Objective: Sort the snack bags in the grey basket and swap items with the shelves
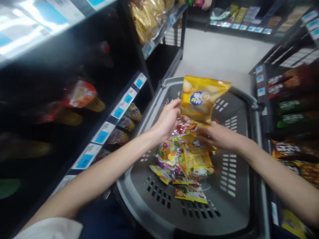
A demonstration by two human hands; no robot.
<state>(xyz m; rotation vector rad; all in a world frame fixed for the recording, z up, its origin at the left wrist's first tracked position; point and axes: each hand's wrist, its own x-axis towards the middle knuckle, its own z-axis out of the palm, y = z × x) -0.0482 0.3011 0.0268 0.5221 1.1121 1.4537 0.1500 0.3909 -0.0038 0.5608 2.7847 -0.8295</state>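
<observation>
My left hand (169, 118) pinches the left edge of a yellow snack bag (203, 98), holding it upright above the far part of a grey shopping basket (224, 209). My right hand (219, 134) reaches in from the right, just under that bag. Its blurred fingers lie at the top of another yellow snack bag (196, 157) in the pile, and whether they grip it is unclear. Around it in the basket are colourful snack packets (168, 154), a small yellow packet (161, 174) and a yellow-edged packet (191, 194) nearer me.
Dark shelving with price labels (103, 132) runs along the left and holds red-lidded cups (81, 94). Gold bags (147, 20) sit on a farther shelf. On the right are shelves of dark snack bags (289, 109). Pale floor (219, 46) lies beyond the basket.
</observation>
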